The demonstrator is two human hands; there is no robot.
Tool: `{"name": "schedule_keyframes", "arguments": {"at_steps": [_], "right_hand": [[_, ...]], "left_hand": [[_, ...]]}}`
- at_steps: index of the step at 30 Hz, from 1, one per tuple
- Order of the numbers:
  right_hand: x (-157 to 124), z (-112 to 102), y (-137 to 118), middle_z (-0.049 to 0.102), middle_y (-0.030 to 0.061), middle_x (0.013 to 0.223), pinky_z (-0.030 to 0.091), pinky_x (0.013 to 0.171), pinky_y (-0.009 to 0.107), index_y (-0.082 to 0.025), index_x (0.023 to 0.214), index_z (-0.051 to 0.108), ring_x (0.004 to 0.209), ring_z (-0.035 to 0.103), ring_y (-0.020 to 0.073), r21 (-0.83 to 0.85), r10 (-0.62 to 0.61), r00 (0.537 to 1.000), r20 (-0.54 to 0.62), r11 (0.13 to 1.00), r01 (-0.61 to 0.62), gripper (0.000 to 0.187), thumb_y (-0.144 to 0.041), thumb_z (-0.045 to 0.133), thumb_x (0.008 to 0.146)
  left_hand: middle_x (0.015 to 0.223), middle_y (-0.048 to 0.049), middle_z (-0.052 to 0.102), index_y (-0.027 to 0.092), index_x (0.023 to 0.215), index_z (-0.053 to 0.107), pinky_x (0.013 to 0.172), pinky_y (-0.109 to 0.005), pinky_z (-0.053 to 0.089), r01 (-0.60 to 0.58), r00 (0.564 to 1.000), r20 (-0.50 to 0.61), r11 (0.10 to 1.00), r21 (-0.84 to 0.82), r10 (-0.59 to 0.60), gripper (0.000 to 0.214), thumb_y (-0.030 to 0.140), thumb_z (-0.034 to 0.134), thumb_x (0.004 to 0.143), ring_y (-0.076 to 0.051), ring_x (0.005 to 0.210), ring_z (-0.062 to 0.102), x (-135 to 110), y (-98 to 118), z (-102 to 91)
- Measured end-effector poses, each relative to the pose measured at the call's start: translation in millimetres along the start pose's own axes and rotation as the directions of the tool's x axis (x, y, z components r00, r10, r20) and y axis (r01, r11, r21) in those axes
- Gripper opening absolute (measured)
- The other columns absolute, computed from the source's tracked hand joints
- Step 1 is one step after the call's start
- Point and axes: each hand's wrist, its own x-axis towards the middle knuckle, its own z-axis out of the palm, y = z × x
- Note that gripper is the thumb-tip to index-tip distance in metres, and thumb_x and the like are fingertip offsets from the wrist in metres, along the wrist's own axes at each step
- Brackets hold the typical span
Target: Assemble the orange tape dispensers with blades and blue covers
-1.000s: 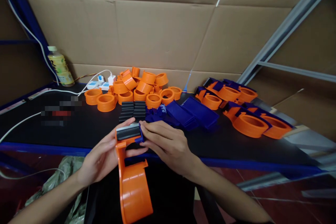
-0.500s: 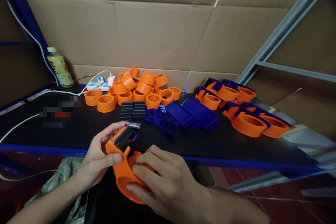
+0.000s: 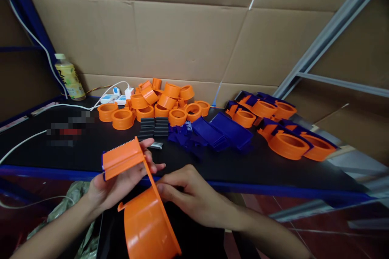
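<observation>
Since the right hand (image 3: 193, 196) pinches the orange holder (image 3: 147, 224) edge-on, left hand (image 3: 120, 188) spread loosely behind, it could twist free.

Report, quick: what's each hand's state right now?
Left hand: partly open, cupped behind the toothed end of the orange dispenser.
Right hand: fingers closed at its long side edge.

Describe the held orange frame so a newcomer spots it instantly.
Find the near side of the black tabletop. There, between the left hand and right hand, is an orange frame. Unlike the orange pieces piled behind, it is handheld, toothed edge uppermost.
</observation>
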Motion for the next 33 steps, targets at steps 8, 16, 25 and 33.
{"name": "schedule_keyframes", "arguments": {"at_steps": [8,16,25,33], "right_hand": [[14,-21,30,0.073,0.0095,0.107,0.054,0.080,0.032,-0.018,0.113,0.070,0.102,0.062,0.0217,-0.823,-0.251,0.929,-0.270,0.562,-0.087,0.027,-0.037,0.057,0.099],[-14,-80,37,0.070,0.0131,0.115,0.053,0.085,0.043,-0.016,0.121,0.068,0.106,0.058,0.0287,-0.875,-0.259,0.849,-0.461,0.293,-0.385,0.033,-0.037,0.056,0.099],[-56,-147,48,0.071,0.0178,0.097,0.045,0.066,0.037,-0.013,0.109,0.073,0.101,0.060,0.0339,-0.663,-0.076,0.660,-0.747,0.010,-0.749,0.034,-0.037,0.053,0.096],[-47,-149,49,0.075,0.0145,0.100,0.052,0.077,0.039,-0.015,0.108,0.074,0.098,0.068,0.0292,-0.666,-0.277,0.609,-0.744,0.228,-0.710,0.031,-0.034,0.051,0.098]], "left_hand": [[0.097,-0.0090,0.065,0.019,0.116,0.065,0.069,-0.031,0.057,0.022,0.995,-0.089,0.985,-0.169,-0.037,0.081,0.067,0.086,0.054,-0.022,0.083,0.062,13,6,-13.1],[0.112,-0.0148,0.071,0.017,0.123,0.065,0.079,-0.038,0.058,0.035,0.992,-0.120,0.997,-0.064,-0.043,0.073,0.058,0.083,0.065,-0.030,0.096,0.068,1,-1,-4.7],[0.119,-0.0179,0.072,0.017,0.123,0.068,0.087,-0.044,0.055,0.027,0.995,-0.094,0.997,0.071,-0.020,0.068,0.056,0.082,0.069,-0.036,0.102,0.069,-5,-9,-10.9],[0.131,-0.0199,0.067,0.019,0.129,0.066,0.092,-0.047,0.054,0.049,0.998,-0.035,0.987,0.151,-0.045,0.071,0.054,0.083,0.070,-0.039,0.114,0.065,-2,-13,-15.0]]}}
